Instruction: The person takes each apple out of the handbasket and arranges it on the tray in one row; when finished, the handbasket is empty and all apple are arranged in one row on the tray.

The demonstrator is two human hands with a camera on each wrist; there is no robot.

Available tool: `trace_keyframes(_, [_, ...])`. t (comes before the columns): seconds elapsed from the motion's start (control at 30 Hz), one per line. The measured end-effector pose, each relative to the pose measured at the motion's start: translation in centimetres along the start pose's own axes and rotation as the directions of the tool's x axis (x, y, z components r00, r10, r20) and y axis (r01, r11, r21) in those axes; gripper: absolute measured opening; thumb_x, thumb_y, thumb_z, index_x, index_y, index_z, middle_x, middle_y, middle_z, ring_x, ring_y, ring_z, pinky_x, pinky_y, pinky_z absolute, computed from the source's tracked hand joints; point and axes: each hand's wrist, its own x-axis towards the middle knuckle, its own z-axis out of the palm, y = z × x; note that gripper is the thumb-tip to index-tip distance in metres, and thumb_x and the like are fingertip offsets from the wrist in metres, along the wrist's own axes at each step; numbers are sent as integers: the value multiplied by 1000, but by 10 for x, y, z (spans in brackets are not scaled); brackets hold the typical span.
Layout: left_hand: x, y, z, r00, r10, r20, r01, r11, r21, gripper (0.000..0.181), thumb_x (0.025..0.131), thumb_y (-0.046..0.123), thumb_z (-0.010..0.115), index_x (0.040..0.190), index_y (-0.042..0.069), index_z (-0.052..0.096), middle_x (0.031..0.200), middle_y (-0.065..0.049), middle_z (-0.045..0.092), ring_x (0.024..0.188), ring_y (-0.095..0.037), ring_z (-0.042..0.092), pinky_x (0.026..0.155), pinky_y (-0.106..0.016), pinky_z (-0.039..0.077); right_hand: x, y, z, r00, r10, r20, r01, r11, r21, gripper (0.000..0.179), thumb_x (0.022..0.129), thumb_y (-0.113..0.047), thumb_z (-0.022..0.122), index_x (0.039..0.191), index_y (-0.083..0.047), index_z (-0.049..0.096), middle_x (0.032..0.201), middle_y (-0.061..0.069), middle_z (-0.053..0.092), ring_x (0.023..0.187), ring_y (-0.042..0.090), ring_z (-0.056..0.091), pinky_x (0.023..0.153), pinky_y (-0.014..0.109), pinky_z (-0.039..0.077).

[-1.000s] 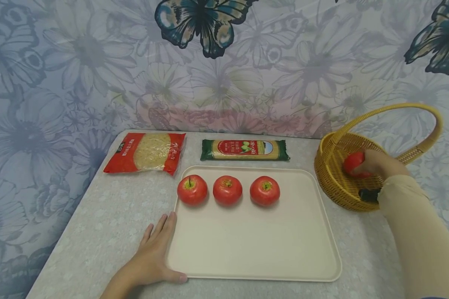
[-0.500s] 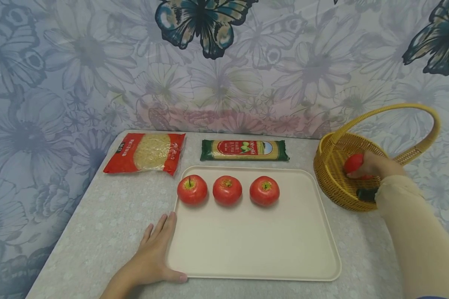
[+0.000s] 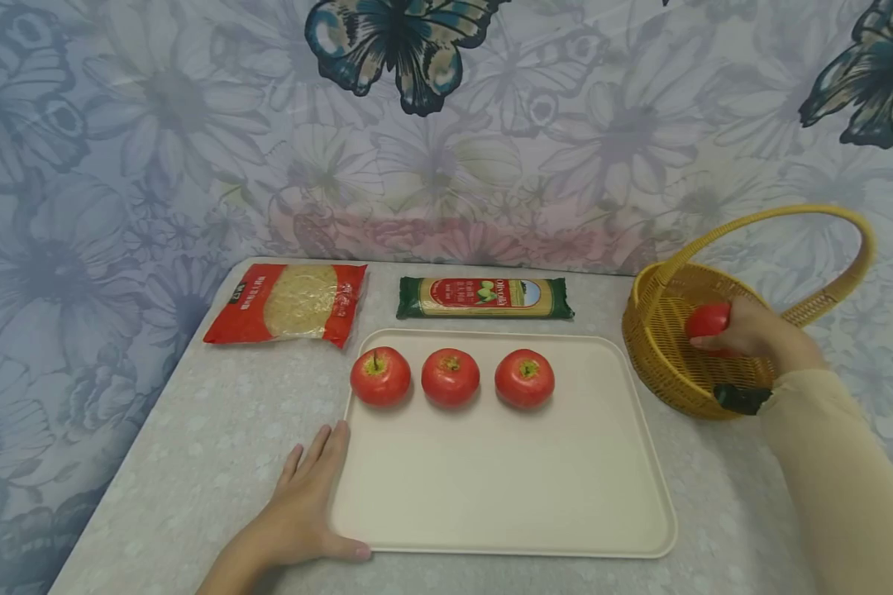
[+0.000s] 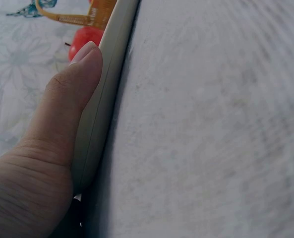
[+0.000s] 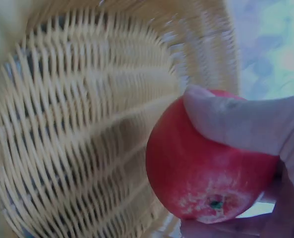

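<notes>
In the head view my left hand point(image 3: 301, 504) rests at the left edge of a cream tray point(image 3: 506, 487), fingers spread along the side and thumb at the front corner. Its thumb point(image 4: 67, 94) presses along the tray's rim in the left wrist view. Three red apples, a left one point(image 3: 380, 377), a middle one point(image 3: 450, 378) and a right one point(image 3: 524, 379), stand in a row along the tray's back. My right hand point(image 3: 759, 330) reaches into a yellow wicker basket point(image 3: 658, 372) and grips another red apple point(image 5: 201, 163), thumb across its side; the other fingers are partly hidden.
Behind the tray lie a red bag of pale yellow food point(image 3: 301, 302) and a green-ended packet point(image 3: 485, 297). The basket's tall handle point(image 3: 789, 213) arches behind my right hand. A flowered cloth point(image 3: 446, 165) hangs behind the table.
My right hand has shifted slightly right and toward me inside the basket, its grip on the apple showing more of the thumb side. My left hand and the tray have stayed put.
</notes>
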Motion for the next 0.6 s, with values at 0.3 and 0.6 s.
trace_keyframes(0.3, [1,1,-1,1000,-13,14,13,1000,-8,158,43,83,79,161,11,1,167,-15,12,154,-38,4,121,-55,-5,-45,-29,2,988,-61,-142,78,991,113,104,85,-48,75,142,21,21,130,41,41,112,58,50,84,65,52])
trace_keyframes(0.6, [2,2,-3,1000,-17,20,17,1000,-4,158,43,82,80,161,10,2,166,-18,14,154,-40,4,119,-61,-2,-93,-63,21,950,-117,-288,191,951,244,97,79,-37,84,144,2,23,134,31,41,112,50,50,75,54,57])
